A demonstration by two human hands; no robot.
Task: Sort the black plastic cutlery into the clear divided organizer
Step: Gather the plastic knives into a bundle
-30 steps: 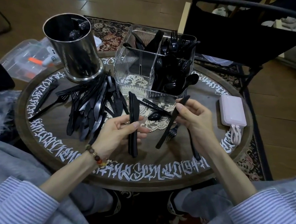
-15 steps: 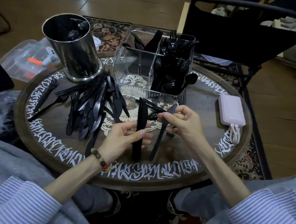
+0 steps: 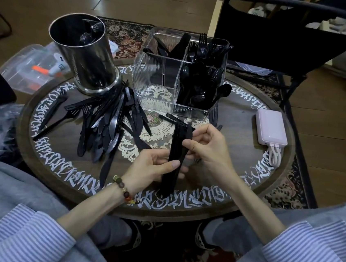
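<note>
My left hand (image 3: 153,167) grips a bundle of black plastic knives (image 3: 175,152) upright over the near middle of the round table. My right hand (image 3: 206,147) pinches the same bundle from the right, its fingers curled round one knife pressed against the others. The clear divided organizer (image 3: 157,86) stands behind the hands; forks and spoons (image 3: 203,76) fill its right compartments, a few dark pieces lean in the back left one, and the front left one looks empty. A loose pile of black cutlery (image 3: 104,123) lies to the left on the table.
A shiny metal canister (image 3: 83,57) stands at the table's back left, touching the pile. A pink power bank (image 3: 271,127) with a white cable lies at the right. A black chair (image 3: 285,31) stands behind the table. A clear plastic box (image 3: 25,68) sits on the floor at left.
My right hand has carried its single knife leftward and joined it to the bundle in my left hand. The left hand has shifted right and turned the bundle more upright.
</note>
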